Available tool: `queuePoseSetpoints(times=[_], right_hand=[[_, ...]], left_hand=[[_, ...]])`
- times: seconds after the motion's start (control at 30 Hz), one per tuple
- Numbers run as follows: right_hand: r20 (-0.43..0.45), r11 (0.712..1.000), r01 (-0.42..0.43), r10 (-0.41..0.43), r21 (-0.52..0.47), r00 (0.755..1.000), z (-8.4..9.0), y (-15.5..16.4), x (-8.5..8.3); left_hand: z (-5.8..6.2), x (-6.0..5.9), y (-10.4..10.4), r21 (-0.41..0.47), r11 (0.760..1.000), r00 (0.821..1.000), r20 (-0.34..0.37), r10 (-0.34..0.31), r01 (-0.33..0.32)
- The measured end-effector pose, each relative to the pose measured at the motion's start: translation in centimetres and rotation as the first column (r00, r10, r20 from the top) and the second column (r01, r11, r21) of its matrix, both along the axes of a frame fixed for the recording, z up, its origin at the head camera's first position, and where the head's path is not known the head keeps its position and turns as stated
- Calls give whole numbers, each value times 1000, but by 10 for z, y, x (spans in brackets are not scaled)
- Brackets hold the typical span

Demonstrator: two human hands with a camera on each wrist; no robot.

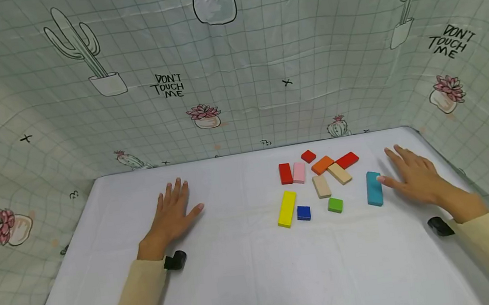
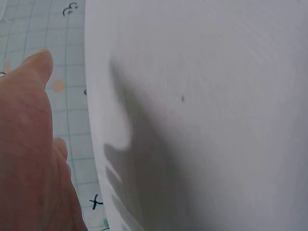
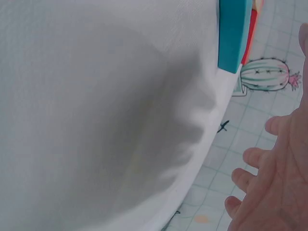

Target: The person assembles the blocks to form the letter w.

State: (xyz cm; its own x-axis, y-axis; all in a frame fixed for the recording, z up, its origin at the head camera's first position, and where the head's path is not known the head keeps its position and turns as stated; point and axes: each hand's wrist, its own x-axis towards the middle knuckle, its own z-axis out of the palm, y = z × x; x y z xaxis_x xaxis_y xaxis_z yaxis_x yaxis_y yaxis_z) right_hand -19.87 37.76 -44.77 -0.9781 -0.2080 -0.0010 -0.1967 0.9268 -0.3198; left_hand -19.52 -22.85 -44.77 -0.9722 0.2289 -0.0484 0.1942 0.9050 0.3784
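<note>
While both of your hands lie flat on the white table (image 1: 250, 274), nothing is gripped: your left hand (image 1: 171, 213) rests with fingers spread and straight, well apart from the blocks, and your right hand (image 1: 414, 177) lies open with the thumb tip touching, or just beside, the right edge of the teal block (image 1: 374, 188); which of the two I cannot tell.

Position: the teal block lies flat at the right end of the cluster, long axis running near to far. To its left, the green cube (image 1: 335, 205), the blue cube (image 1: 304, 213) and the yellow bar (image 1: 287, 209) form the near row. Farther back lie two tan blocks (image 1: 321, 186), the pink block (image 1: 299, 172), the red block (image 1: 286, 173), the orange block (image 1: 322, 165) and two more red pieces at the far edge.

Handling, as judgement: the teal block looks like painted wood, so rigid, light and not fragile. Its faces are smooth and flat with crisp edges, so expect some slip against the smooth tabletop if pushed. Take hold across the two long sides, thumb on the right, fingers on the left; it stands clear of its neighbours there.

Surroundings: the table covering looks matte and faintly textured in the wrist views; the backdrop (image 1: 234, 72) is a glossy, creased sheet printed with a grid and cacti.
</note>
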Motion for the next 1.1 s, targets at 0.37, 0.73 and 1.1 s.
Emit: queuePoseSetpoints(times=[0.37, 0.73, 1.1], right_hand=[[-33, 1000, -29, 29, 10, 999, 3, -11, 3], [-49, 997, -65, 68, 46, 997, 7, -29, 8], [-12, 994, -98, 99, 52, 995, 10, -43, 14]], left_hand=[[5, -1, 20, -2, 998, 998, -10, -65, 65], [9, 3, 47, 5, 989, 989, -8, -146, 146], [7, 12, 71, -14, 971, 971, 3, -239, 239]])
